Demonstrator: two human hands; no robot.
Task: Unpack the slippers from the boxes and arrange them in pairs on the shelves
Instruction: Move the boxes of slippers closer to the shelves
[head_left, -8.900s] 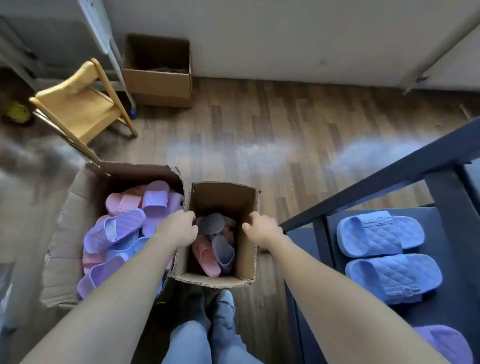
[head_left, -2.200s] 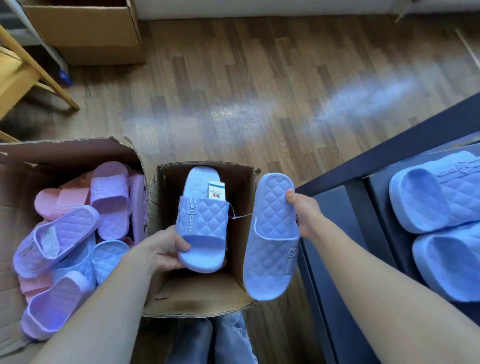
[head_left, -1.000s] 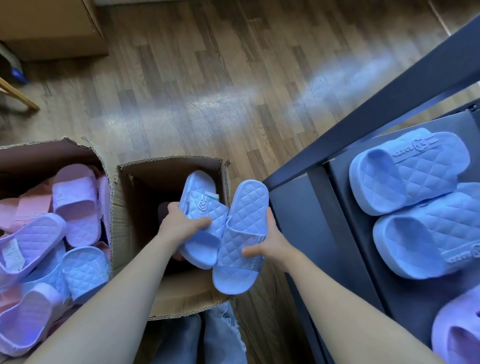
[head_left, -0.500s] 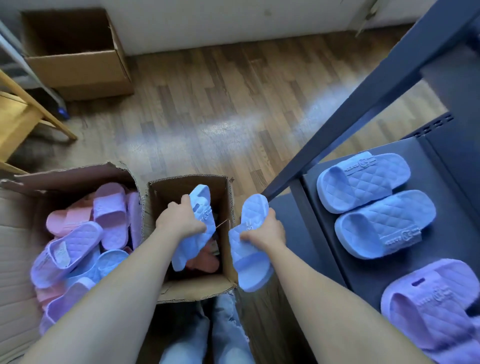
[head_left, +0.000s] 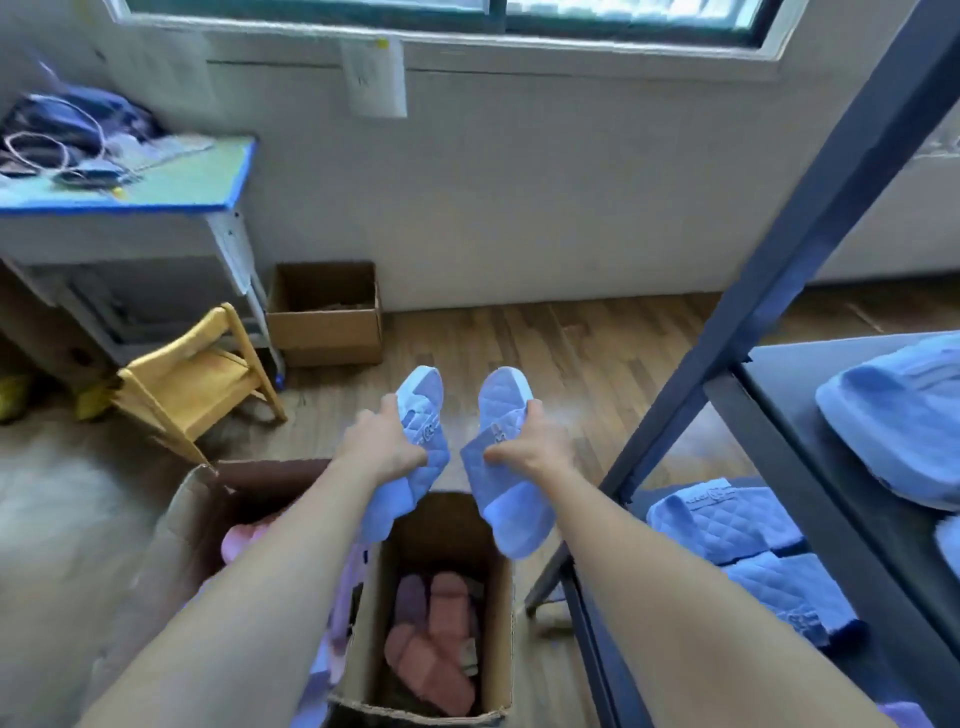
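Each of my hands holds one blue quilted slipper, raised in front of me above the boxes. My left hand (head_left: 382, 441) grips the left blue slipper (head_left: 423, 415) by its strap. My right hand (head_left: 530, 441) grips the right blue slipper (head_left: 506, 499) the same way. Below them stands a small open cardboard box (head_left: 501, 597) with pink and grey slippers (head_left: 431, 649) inside. A larger box (head_left: 182, 525) on the left is mostly hidden by my left arm. The dark shelf unit (head_left: 779, 374) at right carries blue slippers on an upper (head_left: 893, 415) and a lower (head_left: 727, 519) shelf.
A slanted dark shelf post (head_left: 769, 280) runs just right of my right hand. A yellow wooden chair (head_left: 192, 374), a desk (head_left: 135, 208) with cables and another open cardboard box (head_left: 324, 317) stand by the wall. Wooden floor (head_left: 571, 364) lies ahead.
Both hands have lifted the two blue slippers up and away from the small box. My view has tilted upward, showing the wall, window and desk.
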